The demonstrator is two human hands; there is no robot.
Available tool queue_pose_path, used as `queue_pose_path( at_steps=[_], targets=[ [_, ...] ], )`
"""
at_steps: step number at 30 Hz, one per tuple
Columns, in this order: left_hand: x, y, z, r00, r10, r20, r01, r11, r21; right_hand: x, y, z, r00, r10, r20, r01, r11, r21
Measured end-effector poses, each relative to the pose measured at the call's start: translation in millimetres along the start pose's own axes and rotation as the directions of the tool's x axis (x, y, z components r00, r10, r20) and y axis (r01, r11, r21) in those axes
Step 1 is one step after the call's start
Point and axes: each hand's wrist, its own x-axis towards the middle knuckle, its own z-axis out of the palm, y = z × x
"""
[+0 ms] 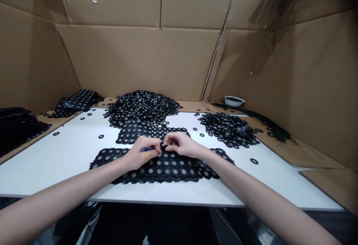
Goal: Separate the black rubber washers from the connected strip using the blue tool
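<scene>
- Reaching in from the lower left, the left hand (pixel 142 151) is curled closed around a blue tool (pixel 145 149), knuckles up.
- Coming from the lower right, the right hand (pixel 180 144) bends its fingers towards the thumb, narrow; whether it grips the dark bit (pixel 163 148) (small, between both hands' fingertips) I cannot tell.
- Both hands are over the ringed sheet (pixel 167 171), near the front edge of the desk (pixel 64 166).

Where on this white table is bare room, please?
Bare table: left of the front sheet; between the right forearm and small pile, except one ring. Crowded: the middle, with big pile, left hand and right hand.
</scene>
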Motion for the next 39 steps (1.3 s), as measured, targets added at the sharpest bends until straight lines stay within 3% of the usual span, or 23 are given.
queue_pose_path(
  at_steps=[11, 27, 39],
  targets=[
    [0.9, 2.0, 0.1, 1.000, 0.001, -0.022, -0.001, 1.000, -0.010, 1.8, -0.8, 0.9, 0.999, -0.008, 0.043, 0.009, 1.000, -0.028],
    [2.7, -0.6, 2.9, 0.995, 0.029, 0.097, -0.037, 0.995, 0.087, 3.6, -0.8, 5.8, 0.997, -0.076, 0.008, 0.076, 0.997, -0.009],
    [0.4, 2.1, 1.5, 0.997, 0.071, 0.011, -0.071, 0.992, 0.103, -2.0, 1.7, -7.9, 0.994, 0.018, 0.104, -0.006, 0.994, -0.113]
  ],
)
